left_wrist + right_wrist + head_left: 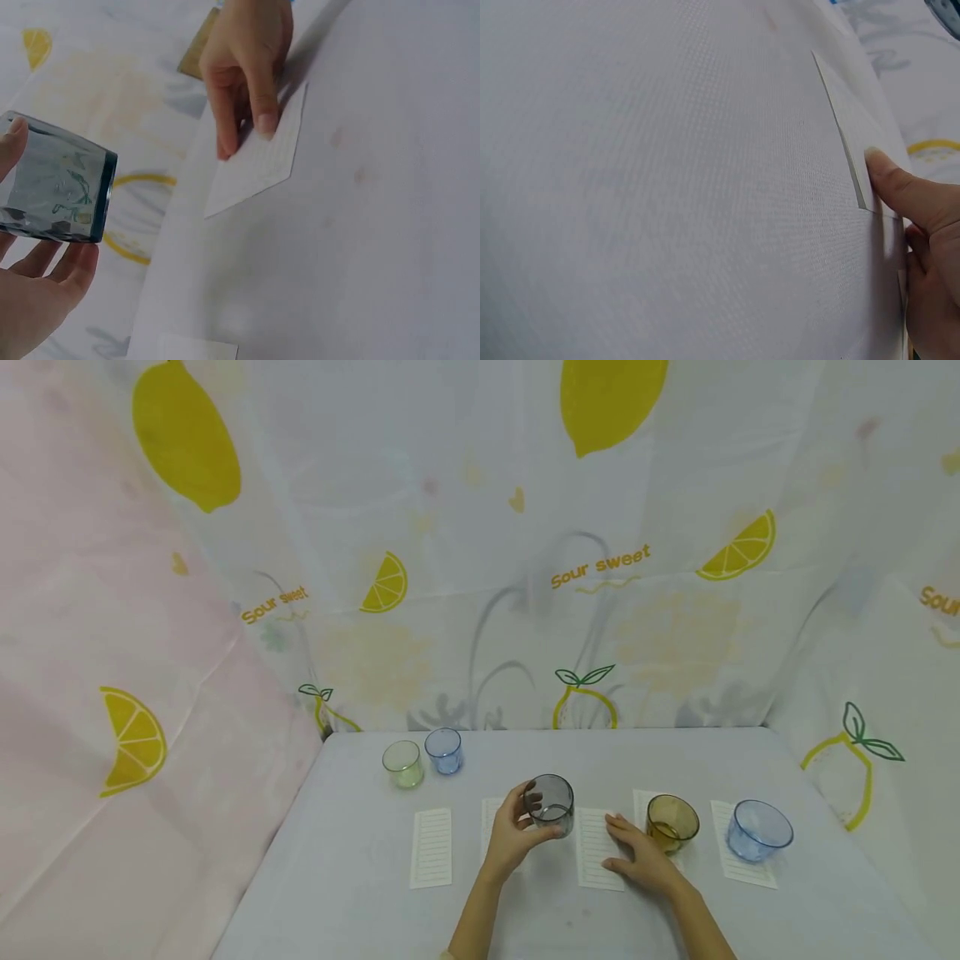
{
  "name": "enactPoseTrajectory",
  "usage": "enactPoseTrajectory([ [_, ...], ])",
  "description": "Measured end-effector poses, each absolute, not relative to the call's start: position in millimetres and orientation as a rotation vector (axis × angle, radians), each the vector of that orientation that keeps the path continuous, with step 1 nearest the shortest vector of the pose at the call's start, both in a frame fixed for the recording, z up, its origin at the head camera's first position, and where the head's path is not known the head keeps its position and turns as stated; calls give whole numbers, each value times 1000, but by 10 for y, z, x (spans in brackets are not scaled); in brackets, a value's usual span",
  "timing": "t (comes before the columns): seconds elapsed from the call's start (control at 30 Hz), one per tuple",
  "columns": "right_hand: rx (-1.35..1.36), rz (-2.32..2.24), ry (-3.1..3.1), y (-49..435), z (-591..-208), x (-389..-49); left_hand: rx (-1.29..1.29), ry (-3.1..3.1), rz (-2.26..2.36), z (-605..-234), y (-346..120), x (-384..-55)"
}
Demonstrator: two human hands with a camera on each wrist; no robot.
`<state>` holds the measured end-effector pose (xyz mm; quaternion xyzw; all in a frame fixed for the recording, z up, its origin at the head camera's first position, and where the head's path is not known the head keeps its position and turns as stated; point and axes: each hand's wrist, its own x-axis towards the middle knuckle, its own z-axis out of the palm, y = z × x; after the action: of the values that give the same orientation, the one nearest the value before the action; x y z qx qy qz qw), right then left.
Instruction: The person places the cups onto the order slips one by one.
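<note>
My left hand (512, 837) holds a smoky grey glass cup (553, 810) above the table, thumb on the near side and fingers around the far side. In the left wrist view the grey cup (64, 180) lies tilted between thumb and fingertips, nothing visible inside. My right hand (643, 858) rests on a white lined paper card (597, 852), its thumb and fingertips apart on the card's right side. The right wrist view shows the straight thumb (896, 184) lying on the card (851, 142). Just right of this hand stands an amber glass cup (672, 822) on another card.
A blue glass cup (759, 833) stands on the rightmost lined card (750, 872). Two more lined cards lie leftward, one at the far left (432, 849). Green (404, 766) and blue (445, 753) cups stand at the back left. Lemon-print cloth (480, 652) hangs behind the table.
</note>
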<state>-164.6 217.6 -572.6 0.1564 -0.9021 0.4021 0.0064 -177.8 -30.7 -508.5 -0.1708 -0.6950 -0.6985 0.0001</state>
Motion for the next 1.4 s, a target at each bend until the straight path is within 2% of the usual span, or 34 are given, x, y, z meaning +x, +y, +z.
enactPoseTrajectory([
  [0.5, 498, 1255, -2817, 2175, -5714, -1641, -557, -2266, -2186, -5268, 144, -1821],
  [0.8, 646, 1266, -2607, 2189, -5817, -1664, -504, -2275, -2176, -5346, 375, -1811],
  [1.2, 488, 1383, -2737, 2163, -5763, -1658, -456, -2300, -2228, -5378, 457, -1795],
  [1.4, 520, 1353, -2734, 2168, -5732, -1655, -449, -2306, -2215, -5418, 436, -1798],
])
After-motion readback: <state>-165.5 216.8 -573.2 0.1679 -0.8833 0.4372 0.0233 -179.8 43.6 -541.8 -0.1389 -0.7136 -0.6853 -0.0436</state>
